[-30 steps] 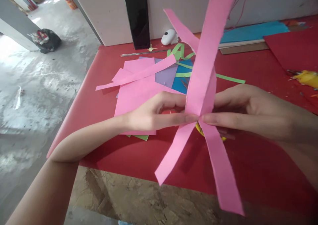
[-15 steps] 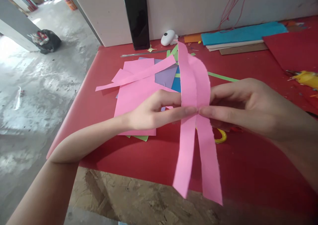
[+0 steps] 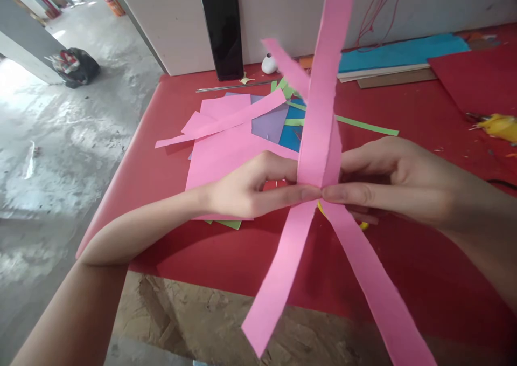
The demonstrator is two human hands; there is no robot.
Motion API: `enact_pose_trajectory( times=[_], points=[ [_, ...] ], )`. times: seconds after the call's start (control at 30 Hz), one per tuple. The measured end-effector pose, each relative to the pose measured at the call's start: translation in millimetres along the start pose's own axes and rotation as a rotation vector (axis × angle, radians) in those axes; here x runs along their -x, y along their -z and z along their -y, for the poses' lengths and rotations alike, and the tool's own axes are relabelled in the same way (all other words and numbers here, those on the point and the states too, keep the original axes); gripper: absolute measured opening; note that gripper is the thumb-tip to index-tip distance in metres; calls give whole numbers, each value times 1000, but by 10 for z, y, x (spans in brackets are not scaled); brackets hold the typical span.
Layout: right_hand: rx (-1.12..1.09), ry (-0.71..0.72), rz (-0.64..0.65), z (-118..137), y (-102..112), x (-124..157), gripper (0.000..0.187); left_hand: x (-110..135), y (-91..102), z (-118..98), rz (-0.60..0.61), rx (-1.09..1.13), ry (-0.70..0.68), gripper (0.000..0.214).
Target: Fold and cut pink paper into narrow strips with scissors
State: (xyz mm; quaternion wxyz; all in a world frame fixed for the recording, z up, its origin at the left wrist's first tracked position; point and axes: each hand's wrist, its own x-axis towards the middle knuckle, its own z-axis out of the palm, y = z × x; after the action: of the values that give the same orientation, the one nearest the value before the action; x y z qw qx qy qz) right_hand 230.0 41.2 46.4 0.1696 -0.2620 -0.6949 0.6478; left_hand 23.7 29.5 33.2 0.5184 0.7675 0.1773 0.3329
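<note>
Two long pink paper strips point(image 3: 321, 139) cross like an X in the air above the red table point(image 3: 169, 156). My left hand point(image 3: 250, 185) pinches them at the crossing from the left, and my right hand point(image 3: 388, 180) pinches the same spot from the right, fingertips almost meeting. One strip rises past the top of the picture; the lower ends splay down toward the table's front edge. Behind my hands lies a pile of pink sheets point(image 3: 220, 156) with purple, blue and green paper.
A black upright panel point(image 3: 222, 26) and a small white device point(image 3: 269, 63) stand by the back wall. Stacked blue and brown sheets point(image 3: 399, 59) lie at the back right, a yellow object point(image 3: 501, 126) at the right edge. Concrete floor lies left of the table.
The strips hung nearly parallel half a second ago; now they are spread into an X again, upper ends raised, lower ends wider apart. Both hands stay pinched at the crossing.
</note>
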Motion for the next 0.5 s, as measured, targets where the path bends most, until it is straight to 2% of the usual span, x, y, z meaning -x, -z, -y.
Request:
enact_pose_trajectory(
  times=[0.07,0.23,0.37,0.5],
  points=[
    [-1,-11,20,1,-2,-5,27,-7,16,-1,18,-20,20,22],
    [14,-10,-75,6,-11,-6,28,-37,26,-22,8,-20,27,27],
    [33,89,-104,8,-2,-25,19,-51,-2,-29,-72,-23,73,29],
    [88,134,-118,24,0,-47,18,-55,-5,-2,-123,-44,76,32]
  ],
)
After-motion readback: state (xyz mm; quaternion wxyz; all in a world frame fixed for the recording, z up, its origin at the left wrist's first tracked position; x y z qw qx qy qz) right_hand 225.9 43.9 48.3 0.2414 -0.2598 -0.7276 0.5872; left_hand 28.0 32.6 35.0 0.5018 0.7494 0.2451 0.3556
